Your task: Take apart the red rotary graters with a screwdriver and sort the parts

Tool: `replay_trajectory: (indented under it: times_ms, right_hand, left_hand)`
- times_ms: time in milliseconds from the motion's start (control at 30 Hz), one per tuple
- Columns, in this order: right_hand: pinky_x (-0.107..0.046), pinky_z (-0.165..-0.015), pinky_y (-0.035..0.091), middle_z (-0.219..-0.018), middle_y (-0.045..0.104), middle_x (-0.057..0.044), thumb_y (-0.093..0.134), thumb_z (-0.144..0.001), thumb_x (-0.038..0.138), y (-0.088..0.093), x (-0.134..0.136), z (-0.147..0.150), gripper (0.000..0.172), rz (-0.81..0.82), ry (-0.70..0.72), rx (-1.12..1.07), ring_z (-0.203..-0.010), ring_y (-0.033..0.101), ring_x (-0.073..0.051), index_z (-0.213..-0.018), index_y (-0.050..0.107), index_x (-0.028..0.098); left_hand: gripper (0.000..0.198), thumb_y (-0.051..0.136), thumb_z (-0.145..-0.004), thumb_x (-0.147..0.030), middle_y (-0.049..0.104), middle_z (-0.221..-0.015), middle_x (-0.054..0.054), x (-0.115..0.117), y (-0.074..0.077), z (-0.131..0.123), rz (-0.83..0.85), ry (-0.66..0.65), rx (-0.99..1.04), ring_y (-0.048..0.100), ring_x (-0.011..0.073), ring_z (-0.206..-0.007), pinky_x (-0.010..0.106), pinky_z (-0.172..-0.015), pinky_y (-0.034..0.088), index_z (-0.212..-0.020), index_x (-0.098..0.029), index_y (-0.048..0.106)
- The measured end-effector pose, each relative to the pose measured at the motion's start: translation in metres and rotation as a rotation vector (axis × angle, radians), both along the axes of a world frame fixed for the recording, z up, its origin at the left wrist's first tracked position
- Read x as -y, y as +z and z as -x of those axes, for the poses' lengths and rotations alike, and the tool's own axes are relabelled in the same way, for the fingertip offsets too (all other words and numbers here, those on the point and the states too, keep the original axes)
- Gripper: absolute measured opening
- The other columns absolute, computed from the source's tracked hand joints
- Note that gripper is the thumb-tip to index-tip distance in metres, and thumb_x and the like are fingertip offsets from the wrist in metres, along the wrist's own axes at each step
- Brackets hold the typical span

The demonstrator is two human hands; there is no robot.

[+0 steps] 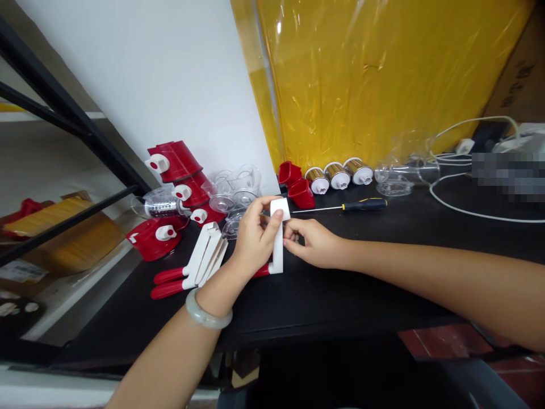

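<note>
My left hand grips a white crank handle, thumb on its front near the round upper end. The crank's red grip sticks out at the lower end, partly behind my left wrist. Close against the crank's right side, my right hand has its fingers curled in a pinch; whatever they hold, if anything, is hidden. Left of my hands lie several white crank handles with red grips. Behind the hands a screwdriver with a black and yellow handle lies on the black table.
Red grater housings stand stacked at the left, beside clear plastic parts. Red hoppers and three grater drums line the back. Clear containers and a white cable lie at the right. A black rack borders the left.
</note>
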State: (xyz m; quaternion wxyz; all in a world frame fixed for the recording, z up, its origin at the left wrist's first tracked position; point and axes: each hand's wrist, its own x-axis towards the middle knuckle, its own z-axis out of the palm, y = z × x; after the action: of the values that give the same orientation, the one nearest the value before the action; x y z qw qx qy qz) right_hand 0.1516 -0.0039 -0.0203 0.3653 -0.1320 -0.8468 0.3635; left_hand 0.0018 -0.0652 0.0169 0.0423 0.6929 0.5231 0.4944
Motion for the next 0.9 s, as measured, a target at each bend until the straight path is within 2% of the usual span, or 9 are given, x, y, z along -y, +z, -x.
replay_trajectory:
  times_ms: [167,300,400,533,633,733,800,900]
  right_hand:
    - [-0.021,-0.055,0.041,-0.064,0.058,0.003,0.057,-0.081,0.015,0.0,0.005,0.0,0.013,-0.002,-0.046,-0.01,-0.055,0.052,-0.009,-0.071,0.048,0.02]
    - [-0.021,-0.053,0.037,-0.06,0.056,0.005,0.058,-0.081,0.016,0.001,0.011,-0.004,0.016,-0.073,-0.012,0.046,-0.053,0.05,-0.008,-0.07,0.048,0.019]
    - [-0.02,-0.054,0.037,-0.059,0.055,0.006,0.058,-0.082,0.016,0.002,0.01,-0.005,0.013,-0.12,0.013,0.063,-0.053,0.051,-0.008,-0.073,0.05,0.019]
    - [-0.022,-0.055,0.036,-0.057,0.056,0.006,0.059,-0.084,0.019,0.003,0.0,-0.005,0.01,-0.153,-0.138,0.164,-0.052,0.051,-0.009,-0.075,0.055,0.019]
    - [-0.025,-0.061,0.036,-0.062,0.061,0.003,0.063,-0.083,0.019,0.002,-0.007,-0.004,0.01,-0.261,-0.246,0.296,-0.056,0.054,-0.011,-0.073,0.061,0.018]
    - [-0.029,-0.067,0.037,-0.07,0.066,0.0,0.066,-0.084,0.024,0.001,-0.01,-0.004,0.011,-0.355,-0.297,0.369,-0.065,0.059,-0.014,-0.075,0.067,0.018]
    - [-0.03,-0.069,0.038,-0.072,0.067,0.0,0.065,-0.085,0.026,0.001,-0.011,-0.005,0.008,-0.366,-0.309,0.311,-0.068,0.061,-0.015,-0.084,0.07,0.019]
    - [-0.031,-0.074,0.041,-0.077,0.066,0.0,0.061,-0.088,0.023,0.005,-0.009,-0.008,0.013,-0.388,-0.303,0.047,-0.069,0.061,-0.014,-0.098,0.067,0.018]
  left_hand:
    - [0.031,0.05,-0.092,-0.045,0.065,-0.101,0.006,0.0,-0.001,-0.002,-0.061,0.008,0.056,0.063,0.0154,-0.082,0.027,-0.073,0.052,-0.108,-0.02,0.057]
    - [0.034,0.049,-0.091,-0.052,0.064,-0.084,0.001,-0.003,0.003,0.001,-0.055,0.007,0.275,0.061,0.0108,-0.059,0.023,-0.053,0.051,-0.105,-0.022,0.055]
    - [0.036,0.049,-0.09,-0.055,0.063,-0.076,-0.001,-0.006,0.009,0.007,-0.103,0.039,0.42,0.058,0.0093,-0.053,0.022,-0.05,0.051,-0.102,-0.023,0.055]
    - [0.036,0.048,-0.09,-0.056,0.062,-0.072,-0.001,-0.009,0.013,0.011,-0.107,0.049,0.484,0.059,0.0099,-0.053,0.023,-0.052,0.054,-0.099,-0.022,0.057]
    - [0.037,0.049,-0.089,-0.057,0.062,-0.073,-0.001,-0.008,0.012,0.009,-0.086,0.023,0.468,0.059,0.0101,-0.055,0.025,-0.054,0.055,-0.098,-0.022,0.058]
    - [0.038,0.051,-0.088,-0.057,0.062,-0.076,-0.001,-0.007,0.011,0.007,-0.073,-0.007,0.453,0.059,0.0099,-0.054,0.025,-0.055,0.055,-0.099,-0.022,0.059]
    - [0.037,0.05,-0.089,-0.056,0.062,-0.076,-0.001,-0.007,0.01,0.007,-0.069,-0.019,0.445,0.059,0.01,-0.054,0.026,-0.055,0.055,-0.1,-0.022,0.059]
    - [0.035,0.047,-0.091,-0.055,0.062,-0.075,-0.001,-0.007,0.009,0.009,-0.046,-0.041,0.437,0.059,0.0108,-0.056,0.027,-0.056,0.055,-0.1,-0.023,0.059]
